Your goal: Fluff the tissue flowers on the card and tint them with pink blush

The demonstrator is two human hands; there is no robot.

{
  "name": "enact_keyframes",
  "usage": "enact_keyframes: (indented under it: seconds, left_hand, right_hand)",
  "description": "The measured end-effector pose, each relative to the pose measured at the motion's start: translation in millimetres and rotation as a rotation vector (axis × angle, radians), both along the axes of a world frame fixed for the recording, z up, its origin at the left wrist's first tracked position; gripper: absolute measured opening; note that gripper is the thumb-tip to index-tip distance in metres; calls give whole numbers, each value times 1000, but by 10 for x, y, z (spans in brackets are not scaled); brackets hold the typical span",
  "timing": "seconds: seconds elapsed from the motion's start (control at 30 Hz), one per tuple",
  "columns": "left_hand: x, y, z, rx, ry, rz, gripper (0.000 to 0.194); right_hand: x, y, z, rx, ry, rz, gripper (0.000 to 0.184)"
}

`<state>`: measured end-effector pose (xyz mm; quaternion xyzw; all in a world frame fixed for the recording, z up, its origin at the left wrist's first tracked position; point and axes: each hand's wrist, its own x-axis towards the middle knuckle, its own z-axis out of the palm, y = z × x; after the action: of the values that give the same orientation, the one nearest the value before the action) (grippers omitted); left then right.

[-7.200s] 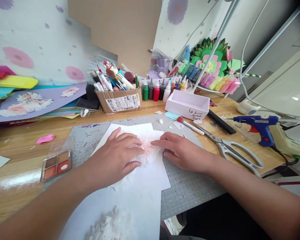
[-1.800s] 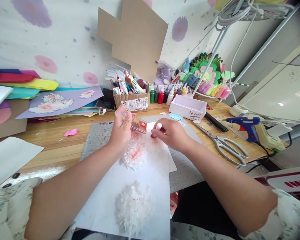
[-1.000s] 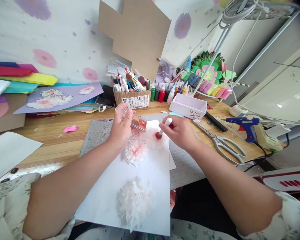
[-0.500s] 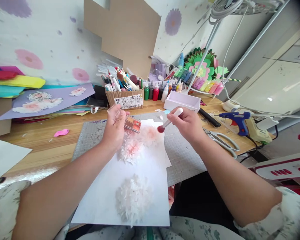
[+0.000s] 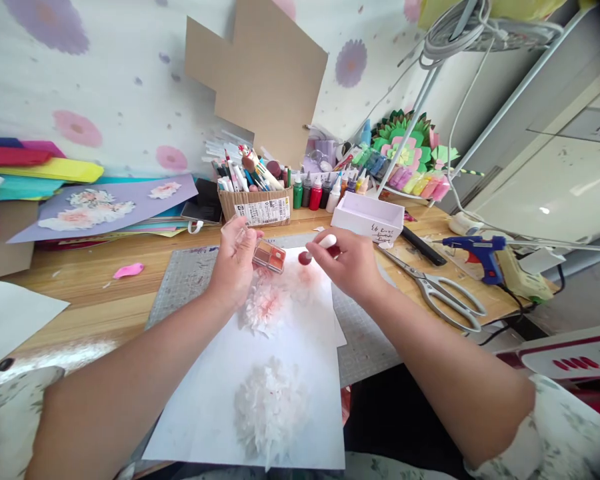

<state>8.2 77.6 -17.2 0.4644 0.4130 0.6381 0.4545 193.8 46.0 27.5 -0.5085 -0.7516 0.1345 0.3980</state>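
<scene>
My left hand (image 5: 235, 260) is closed around a small eyeshadow palette (image 5: 269, 256) with brown and orange pans, its clear lid raised. In my right hand (image 5: 347, 260) is a makeup brush (image 5: 321, 247) with a white handle, pinched between the fingers. The brush's reddish bristles hang just right of the palette, apart from it. Below both hands lies a white sheet (image 5: 205, 413) bearing ruffled paper flowers. One flower (image 5: 266, 305) has a pink centre, and a second, paler orange-pink one (image 5: 307, 277) sits partly behind the brush. A large white flower (image 5: 270, 407) is at the sheet's near end.
A grey cutting mat (image 5: 365, 340) lies under the sheet. Scissors (image 5: 430, 287) and a blue glue gun (image 5: 480, 253) are at right. Behind stand a cardboard box (image 5: 257, 208) of pens, paint bottles (image 5: 315, 193) and a white box (image 5: 367, 217). Purple card (image 5: 45, 227) lies left.
My right hand has moved left, bringing the brush close to the palette. My left hand still holds the palette. The camera view has shifted slightly.
</scene>
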Motion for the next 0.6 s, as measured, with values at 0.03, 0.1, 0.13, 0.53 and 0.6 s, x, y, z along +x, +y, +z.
enact_keyframes:
  seconds: [0.03,0.1,0.13,0.53,0.6]
  left_hand:
    - [0,2,-1,1,-3,1,49]
    - [1,8,-11,-14,-25,-2,49]
    - [1,12,-19,-23,-43,-6,50]
    - [-12,15,-17,-60,-39,0,54]
    - [-16,18,-15,-58,-41,-14,55]
  right_hand:
    - [-15,13,4,-31,11,-1,25]
    - [-28,44,7,-62,-42,5,26]
    - [-26,62,5,-33,-74,-2,26]
    - [165,355,6,-9,56,-123,25]
    - [244,361,-4,-82,15,-139,27]
